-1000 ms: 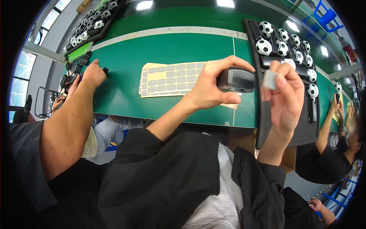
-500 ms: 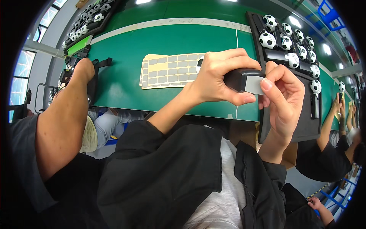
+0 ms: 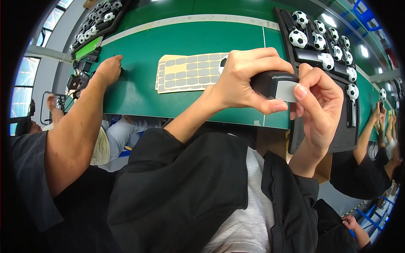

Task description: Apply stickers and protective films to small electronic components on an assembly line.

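My left hand (image 3: 236, 78) is closed around a black handle-like device (image 3: 265, 85) above the table. A white-and-black football-patterned ball (image 3: 222, 64) shows behind that hand, seemingly at the device's other end. Over the device's right end lies a plain grey rounded sticker (image 3: 285, 91). The fingers of my right hand (image 3: 318, 103) are closed, with the thumb and a finger at the sticker's right edge. Behind my left wrist, beige sheets (image 3: 180, 72) of grey rounded stickers lie on the green table (image 3: 139, 95); some sticker places on the top sheet are bare.
At the right, a black tray (image 3: 325, 143) carries several black devices with football-patterned balls (image 3: 298, 38). A similar loaded tray (image 3: 110, 31) stands at the far left. A co-worker's arm (image 3: 80, 122) reaches over the table from the left. Other people sit at the right.
Both my hands, with the device and sticker, have shifted slightly right in the picture. The co-worker's hand at the left has moved farther over the table; the black strapped thing beside it no longer shows.
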Action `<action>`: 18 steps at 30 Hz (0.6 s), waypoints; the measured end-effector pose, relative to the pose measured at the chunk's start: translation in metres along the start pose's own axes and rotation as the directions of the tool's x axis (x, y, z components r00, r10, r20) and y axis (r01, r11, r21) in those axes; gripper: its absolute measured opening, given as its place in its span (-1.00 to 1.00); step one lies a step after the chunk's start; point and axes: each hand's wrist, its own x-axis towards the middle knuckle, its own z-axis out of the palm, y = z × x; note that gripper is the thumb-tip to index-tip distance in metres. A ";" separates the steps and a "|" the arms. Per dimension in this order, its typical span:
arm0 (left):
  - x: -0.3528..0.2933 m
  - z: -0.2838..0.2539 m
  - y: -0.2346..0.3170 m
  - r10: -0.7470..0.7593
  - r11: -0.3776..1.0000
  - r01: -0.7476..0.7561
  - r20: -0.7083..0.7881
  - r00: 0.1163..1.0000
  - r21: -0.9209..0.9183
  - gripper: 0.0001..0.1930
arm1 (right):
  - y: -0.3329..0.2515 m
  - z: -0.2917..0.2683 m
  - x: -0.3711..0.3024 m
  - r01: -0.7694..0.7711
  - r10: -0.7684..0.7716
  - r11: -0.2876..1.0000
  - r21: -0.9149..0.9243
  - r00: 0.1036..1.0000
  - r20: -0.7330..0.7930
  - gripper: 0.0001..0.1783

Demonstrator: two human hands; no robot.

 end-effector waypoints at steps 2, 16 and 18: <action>0.000 0.001 0.000 0.002 1.000 -0.002 0.003 1.000 0.002 -0.60 | 0.000 -0.001 -0.001 0.000 0.000 1.000 -0.002 1.000 -0.002 -0.92; -0.005 0.000 -0.001 -0.055 0.997 0.051 0.055 0.997 0.065 -0.48 | 0.003 0.000 -0.004 0.037 -0.042 0.995 -0.093 0.998 -0.051 -0.88; -0.005 0.001 0.001 -0.059 0.996 0.055 0.047 0.997 0.077 -0.49 | 0.005 0.001 -0.004 0.057 -0.063 0.990 -0.127 0.997 -0.046 -0.86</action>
